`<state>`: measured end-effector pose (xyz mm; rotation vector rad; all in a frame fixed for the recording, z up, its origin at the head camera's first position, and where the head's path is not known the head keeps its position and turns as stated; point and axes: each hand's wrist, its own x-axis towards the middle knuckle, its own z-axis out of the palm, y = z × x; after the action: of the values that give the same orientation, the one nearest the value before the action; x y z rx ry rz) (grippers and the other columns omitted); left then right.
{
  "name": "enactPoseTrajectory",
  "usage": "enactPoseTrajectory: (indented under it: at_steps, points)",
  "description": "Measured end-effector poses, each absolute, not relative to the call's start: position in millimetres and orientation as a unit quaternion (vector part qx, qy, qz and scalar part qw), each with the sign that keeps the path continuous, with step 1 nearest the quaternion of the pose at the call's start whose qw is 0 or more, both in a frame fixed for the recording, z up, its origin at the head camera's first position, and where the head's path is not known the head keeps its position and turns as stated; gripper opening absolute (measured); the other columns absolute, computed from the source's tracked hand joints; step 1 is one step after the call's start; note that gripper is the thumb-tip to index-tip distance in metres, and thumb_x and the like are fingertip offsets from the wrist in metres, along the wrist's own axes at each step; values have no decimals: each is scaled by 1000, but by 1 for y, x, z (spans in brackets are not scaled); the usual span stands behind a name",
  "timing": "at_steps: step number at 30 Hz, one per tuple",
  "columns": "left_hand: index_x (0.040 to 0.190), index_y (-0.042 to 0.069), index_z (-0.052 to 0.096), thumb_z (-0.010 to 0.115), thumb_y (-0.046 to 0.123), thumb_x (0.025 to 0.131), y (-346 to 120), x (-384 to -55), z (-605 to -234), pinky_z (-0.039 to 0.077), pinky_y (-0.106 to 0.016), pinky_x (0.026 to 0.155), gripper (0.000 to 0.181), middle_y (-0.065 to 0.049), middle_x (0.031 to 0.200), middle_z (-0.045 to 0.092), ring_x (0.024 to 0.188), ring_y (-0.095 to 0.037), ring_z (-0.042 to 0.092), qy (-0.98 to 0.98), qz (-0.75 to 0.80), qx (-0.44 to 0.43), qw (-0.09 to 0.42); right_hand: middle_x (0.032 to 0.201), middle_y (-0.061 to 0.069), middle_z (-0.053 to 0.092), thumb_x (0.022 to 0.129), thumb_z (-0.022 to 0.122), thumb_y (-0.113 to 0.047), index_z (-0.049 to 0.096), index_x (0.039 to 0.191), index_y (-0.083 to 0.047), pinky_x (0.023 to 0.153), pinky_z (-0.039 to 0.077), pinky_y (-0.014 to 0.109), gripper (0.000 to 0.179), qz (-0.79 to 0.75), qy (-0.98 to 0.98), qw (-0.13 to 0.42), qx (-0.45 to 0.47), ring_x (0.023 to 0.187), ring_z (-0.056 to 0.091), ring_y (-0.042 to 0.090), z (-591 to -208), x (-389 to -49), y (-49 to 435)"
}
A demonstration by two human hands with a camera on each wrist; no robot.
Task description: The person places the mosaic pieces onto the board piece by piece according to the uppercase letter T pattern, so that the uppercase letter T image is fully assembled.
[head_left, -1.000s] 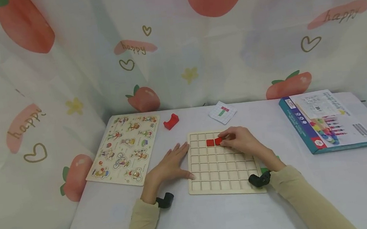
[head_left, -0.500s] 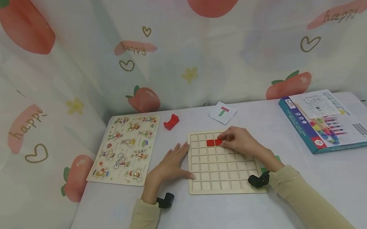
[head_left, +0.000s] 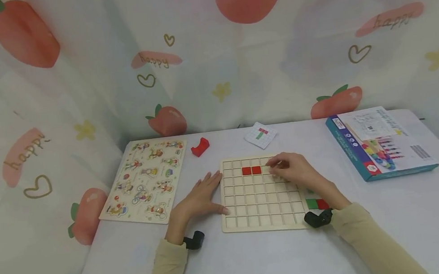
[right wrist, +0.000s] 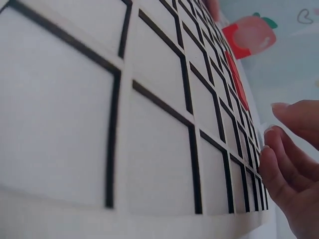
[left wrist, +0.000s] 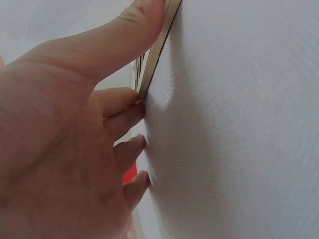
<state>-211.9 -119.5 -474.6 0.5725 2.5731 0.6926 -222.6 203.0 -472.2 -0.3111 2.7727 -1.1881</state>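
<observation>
Two red square tiles (head_left: pixel 251 170) sit side by side in the upper part of a wooden grid board (head_left: pixel 256 199); in the right wrist view the red tiles (right wrist: pixel 238 82) lie flat in the grid. Just right of them hovers my right hand (head_left: pixel 295 168), fingers loosely bent. Thumb and fingertips stand apart with nothing between them in the right wrist view. My left hand (head_left: pixel 199 199) rests along the board's left edge, fingers spread, thumb on its lower left part. The left wrist view shows the left hand (left wrist: pixel 65 134) with its thumb at the board's edge.
A green tile (head_left: pixel 312 203) and a red tile (head_left: pixel 322 204) lie right of the board, partly under my right wrist. Behind are a pattern card (head_left: pixel 261 135) and a red notched block (head_left: pixel 200 147). A picture puzzle board (head_left: pixel 143 182) lies left, a box (head_left: pixel 385 145) right.
My right hand has let go of the second red tile, now flush beside the first, and drawn off to the right. The left hand stays at the board's edge. The head view has shifted slightly.
</observation>
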Motion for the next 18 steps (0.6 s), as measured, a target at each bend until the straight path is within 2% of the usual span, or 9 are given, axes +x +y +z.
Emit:
enactPoseTrajectory:
  at_steps: [8, 12, 18]
  points:
    - [165, 14, 23, 88, 40, 79, -119, -213, -476, 7, -44, 133, 111, 0, 173, 20, 162, -22, 5, 925, 242, 206, 205, 113, 11, 73, 96, 72, -17, 75, 119, -7, 82, 55, 32, 25, -382, 918, 38, -101, 92, 65, 21, -464, -206, 216]
    - [165, 13, 23, 88, 39, 79, -119, -214, -473, 7, -44, 133, 111, -1, 173, 19, 162, -23, 5, 925, 245, 206, 207, 113, 11, 73, 96, 72, -18, 75, 119, -7, 81, 54, 28, 25, -378, 920, 36, -99, 93, 65, 21, -462, -198, 224]
    - [165, 13, 21, 87, 38, 81, -120, -215, -473, 7, -44, 133, 109, -2, 173, 18, 162, -23, 5, 922, 247, 205, 215, 111, 9, 74, 96, 72, -17, 75, 119, -9, 77, 54, 17, 24, -385, 917, 28, -105, 92, 64, 20, -464, -183, 237]
